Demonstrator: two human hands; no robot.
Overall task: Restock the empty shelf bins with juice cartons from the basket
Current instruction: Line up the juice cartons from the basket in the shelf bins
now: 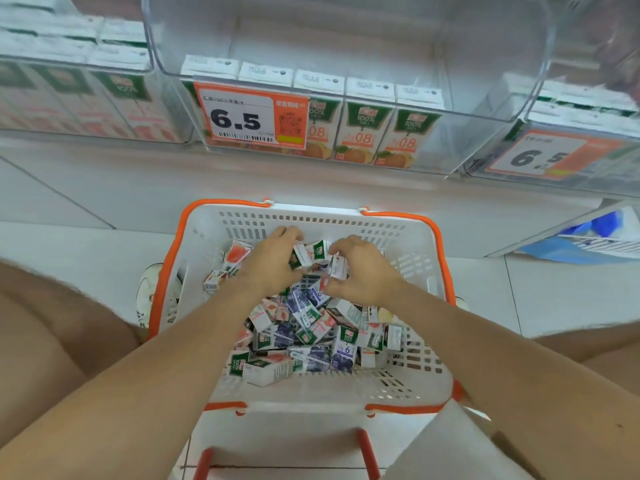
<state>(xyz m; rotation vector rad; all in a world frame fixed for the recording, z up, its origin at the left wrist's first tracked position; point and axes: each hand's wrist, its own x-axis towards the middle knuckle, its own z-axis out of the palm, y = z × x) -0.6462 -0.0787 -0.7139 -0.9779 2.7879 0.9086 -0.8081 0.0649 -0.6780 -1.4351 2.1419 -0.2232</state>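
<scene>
- White-and-green juice carton (304,255) lies tilted on top of the heap of cartons (304,330), at the far end of the basket (408,237).
- Left hand (273,263) reaches it from the basket's left side, fingers curled round it.
- Right hand (360,271) sits just beside, fingers pinching a second carton (338,268).
- Clear bin (460,140) hangs above and beyond the basket's far rim (one front row of orange cartons, space behind), so the lift probably goes up and forward, with both hands about equally near.
</scene>
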